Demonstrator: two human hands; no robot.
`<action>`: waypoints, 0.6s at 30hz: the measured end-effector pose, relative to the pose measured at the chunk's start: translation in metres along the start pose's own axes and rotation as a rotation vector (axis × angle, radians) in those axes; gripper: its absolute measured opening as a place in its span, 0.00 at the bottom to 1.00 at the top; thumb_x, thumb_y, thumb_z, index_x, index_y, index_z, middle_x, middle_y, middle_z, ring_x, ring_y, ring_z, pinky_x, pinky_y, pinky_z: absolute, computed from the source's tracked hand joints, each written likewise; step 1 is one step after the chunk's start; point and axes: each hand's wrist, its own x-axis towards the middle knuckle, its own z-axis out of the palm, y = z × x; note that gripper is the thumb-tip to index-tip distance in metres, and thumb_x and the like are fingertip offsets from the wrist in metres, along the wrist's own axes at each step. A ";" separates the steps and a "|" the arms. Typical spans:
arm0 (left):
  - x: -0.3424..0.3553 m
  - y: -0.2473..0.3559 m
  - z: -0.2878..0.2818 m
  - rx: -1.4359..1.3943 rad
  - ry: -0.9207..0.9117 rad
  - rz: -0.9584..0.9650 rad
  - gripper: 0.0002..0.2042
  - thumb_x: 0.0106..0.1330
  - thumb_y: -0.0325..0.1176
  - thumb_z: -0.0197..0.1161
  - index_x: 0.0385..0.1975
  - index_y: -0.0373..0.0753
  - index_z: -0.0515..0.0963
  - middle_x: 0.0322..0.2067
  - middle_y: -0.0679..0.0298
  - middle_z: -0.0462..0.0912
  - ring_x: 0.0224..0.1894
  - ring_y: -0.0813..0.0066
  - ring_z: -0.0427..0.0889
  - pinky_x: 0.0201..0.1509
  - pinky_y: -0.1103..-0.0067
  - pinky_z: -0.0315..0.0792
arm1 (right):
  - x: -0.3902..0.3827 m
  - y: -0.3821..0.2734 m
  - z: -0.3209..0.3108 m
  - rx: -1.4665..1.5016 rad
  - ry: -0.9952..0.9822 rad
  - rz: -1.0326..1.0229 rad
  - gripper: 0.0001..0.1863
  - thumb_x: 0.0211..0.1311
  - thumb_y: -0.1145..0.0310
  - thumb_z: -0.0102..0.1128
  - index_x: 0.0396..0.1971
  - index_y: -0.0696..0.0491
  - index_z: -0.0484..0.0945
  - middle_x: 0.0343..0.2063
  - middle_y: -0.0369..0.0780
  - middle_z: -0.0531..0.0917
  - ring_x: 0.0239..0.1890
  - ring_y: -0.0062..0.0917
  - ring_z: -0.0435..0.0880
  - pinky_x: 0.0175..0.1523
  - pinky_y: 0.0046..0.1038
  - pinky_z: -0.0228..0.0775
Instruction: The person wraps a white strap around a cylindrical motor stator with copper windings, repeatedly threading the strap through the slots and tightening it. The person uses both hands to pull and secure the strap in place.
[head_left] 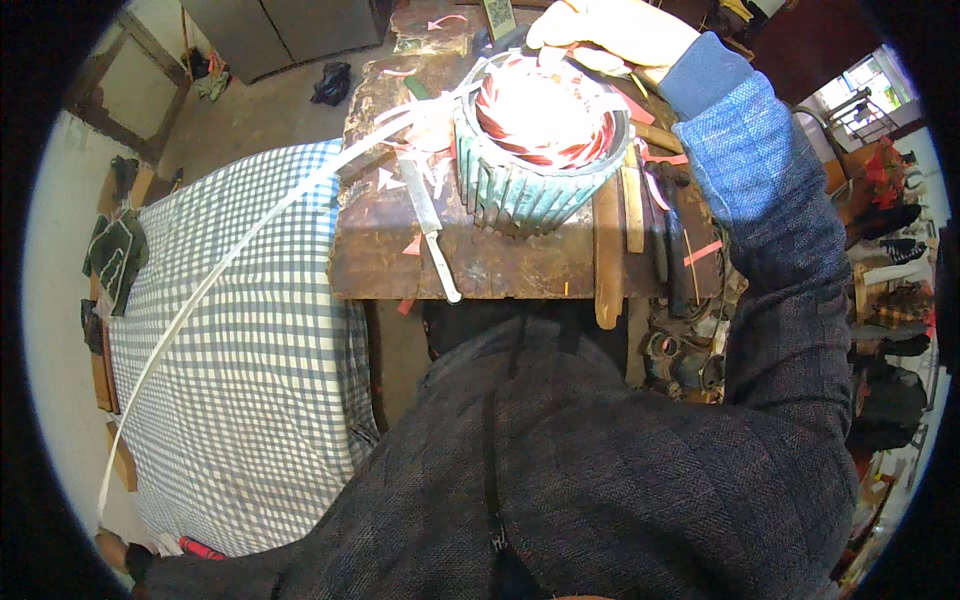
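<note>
A ribbed green-grey motor housing (pixel 520 195) stands upright on the worn wooden bench, a ring of red-and-white bound windings (pixel 590 150) in its open top. My right hand (pixel 590 35) is at the far side of the windings, fingers bent; glare hides what they hold, if anything. From the windings a long white strip (pixel 240 237) runs taut down to the lower left. There my left hand (pixel 113 550), partly in shadow at the picture's rim, appears closed on its end. A white-handled knife (pixel 430 232) lies left of the housing.
Wooden sticks (pixel 607 250), dark-handled tools and pink scraps lie on the wooden bench (pixel 520 270), right of the housing. A checked cloth (pixel 250 330) covers a surface to my left. Metal parts (pixel 680 355) sit below the bench on the right; a grey cabinet (pixel 290 35) stands far left.
</note>
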 end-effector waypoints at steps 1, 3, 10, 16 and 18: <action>0.003 -0.023 0.019 -0.034 -0.081 -0.060 0.19 0.71 0.44 0.64 0.52 0.35 0.83 0.39 0.56 0.84 0.40 0.64 0.79 0.40 0.64 0.76 | 0.003 0.001 -0.004 -0.131 -0.007 -0.036 0.13 0.69 0.64 0.62 0.30 0.58 0.87 0.19 0.31 0.81 0.20 0.13 0.74 0.25 0.21 0.65; 0.012 -0.045 0.066 -0.040 -0.160 -0.178 0.20 0.71 0.43 0.65 0.54 0.36 0.83 0.39 0.57 0.83 0.40 0.67 0.78 0.39 0.65 0.76 | 0.009 0.006 -0.008 -0.391 -0.019 -0.109 0.13 0.68 0.63 0.63 0.30 0.56 0.87 0.19 0.32 0.81 0.20 0.15 0.75 0.26 0.24 0.67; 0.002 0.185 0.200 -0.329 -0.177 0.600 0.24 0.76 0.43 0.59 0.58 0.26 0.76 0.53 0.47 0.83 0.53 0.56 0.81 0.58 0.67 0.74 | 0.014 0.038 0.015 -1.106 0.155 -0.434 0.14 0.67 0.60 0.63 0.39 0.55 0.87 0.35 0.45 0.87 0.35 0.35 0.87 0.42 0.35 0.80; -0.221 0.531 0.224 -0.457 -0.070 1.225 0.25 0.75 0.42 0.61 0.66 0.36 0.74 0.61 0.51 0.81 0.63 0.59 0.80 0.67 0.70 0.72 | 0.007 0.069 0.051 -0.940 0.316 -0.561 0.19 0.72 0.53 0.61 0.46 0.54 0.88 0.44 0.46 0.87 0.42 0.36 0.86 0.52 0.37 0.79; -0.317 0.588 0.231 -0.601 -0.334 1.408 0.24 0.72 0.39 0.65 0.63 0.32 0.77 0.61 0.52 0.81 0.62 0.61 0.80 0.68 0.70 0.70 | 0.012 0.070 0.054 -1.020 0.345 -0.671 0.18 0.72 0.55 0.60 0.46 0.54 0.88 0.43 0.45 0.88 0.43 0.35 0.86 0.54 0.36 0.78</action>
